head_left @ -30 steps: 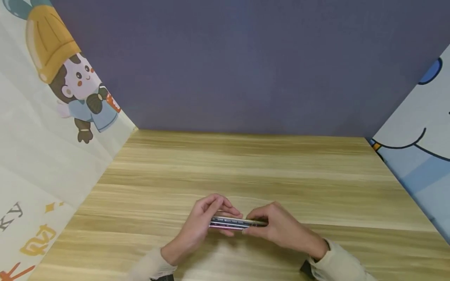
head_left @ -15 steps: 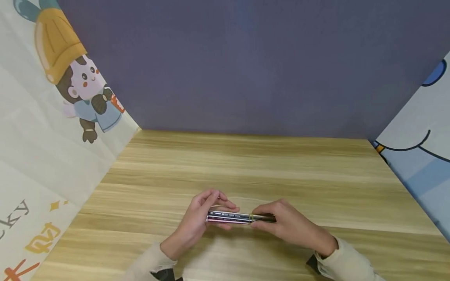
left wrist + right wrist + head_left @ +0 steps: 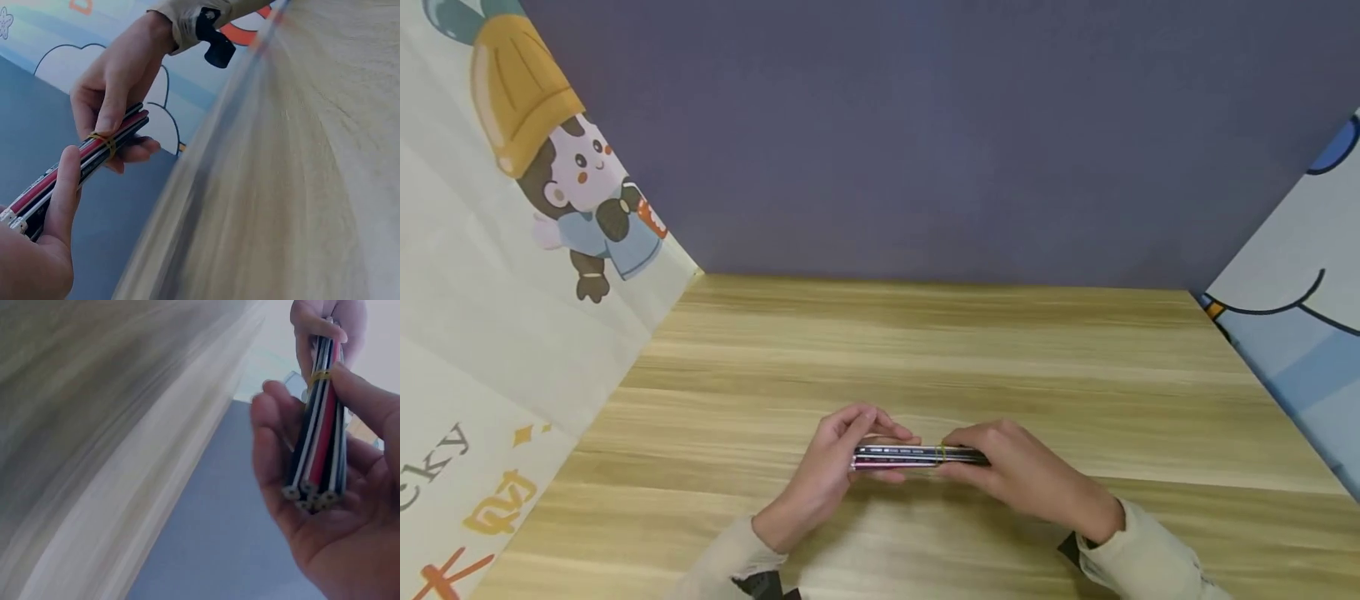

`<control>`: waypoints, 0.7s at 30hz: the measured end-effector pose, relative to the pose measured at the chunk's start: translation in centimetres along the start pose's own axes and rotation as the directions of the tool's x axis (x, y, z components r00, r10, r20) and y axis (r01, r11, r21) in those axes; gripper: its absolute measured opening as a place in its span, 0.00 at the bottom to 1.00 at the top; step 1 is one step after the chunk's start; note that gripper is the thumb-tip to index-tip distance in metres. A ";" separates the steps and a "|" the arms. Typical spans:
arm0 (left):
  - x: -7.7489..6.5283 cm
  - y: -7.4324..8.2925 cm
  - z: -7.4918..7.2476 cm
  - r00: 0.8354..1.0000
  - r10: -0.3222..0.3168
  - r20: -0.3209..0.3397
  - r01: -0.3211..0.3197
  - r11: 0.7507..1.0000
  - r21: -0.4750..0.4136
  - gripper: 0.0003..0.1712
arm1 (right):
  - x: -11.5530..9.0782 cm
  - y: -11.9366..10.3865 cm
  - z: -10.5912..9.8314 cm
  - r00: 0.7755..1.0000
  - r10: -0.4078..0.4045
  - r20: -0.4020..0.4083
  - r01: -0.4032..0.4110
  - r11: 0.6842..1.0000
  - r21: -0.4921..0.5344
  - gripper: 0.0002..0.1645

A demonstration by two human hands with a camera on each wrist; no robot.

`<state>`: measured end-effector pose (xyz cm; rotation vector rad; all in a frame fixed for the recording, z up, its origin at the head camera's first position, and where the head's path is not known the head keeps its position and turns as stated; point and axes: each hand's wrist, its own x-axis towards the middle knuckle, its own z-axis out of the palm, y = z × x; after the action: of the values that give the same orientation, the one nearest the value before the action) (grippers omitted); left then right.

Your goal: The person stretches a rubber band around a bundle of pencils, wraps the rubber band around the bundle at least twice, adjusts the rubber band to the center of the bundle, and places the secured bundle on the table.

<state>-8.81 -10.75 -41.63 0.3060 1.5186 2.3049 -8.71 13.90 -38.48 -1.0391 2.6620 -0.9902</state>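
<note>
A bundle of several pencils (image 3: 891, 454), dark and striped with a red one (image 3: 324, 434) among them, is held level above the table between both hands. A yellow rubber band (image 3: 103, 142) is wrapped round the bundle, right of its middle in the head view. My left hand (image 3: 820, 475) holds the bundle's left end, thumb along it. My right hand (image 3: 1030, 479) pinches the other part beside the band, its thumb touching the band in the right wrist view. Flat pencil ends (image 3: 312, 495) show over the right palm.
The wood-grain table (image 3: 925, 358) lies below the hands. A dark blue-grey panel (image 3: 887, 142) rises at its back edge. Cartoon-printed sheets stand along the left side (image 3: 572, 333) and right side (image 3: 1292, 292).
The right hand has shifted right along the pencils, so the rubber band and more of the bundle show. The left hand keeps its hold with little movement.
</note>
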 end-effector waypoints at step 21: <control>0.1 1.9 -0.5 0.937 -0.214 0.275 0.023 0.826 0.564 0.12 | -0.6 1.4 -2.4 0.972 0.037 0.233 -0.063 0.993 0.104 0.09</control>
<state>-9.42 -11.87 -40.07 0.6855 1.9266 1.5650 -9.80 16.35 -37.57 -0.9921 2.4057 -0.9334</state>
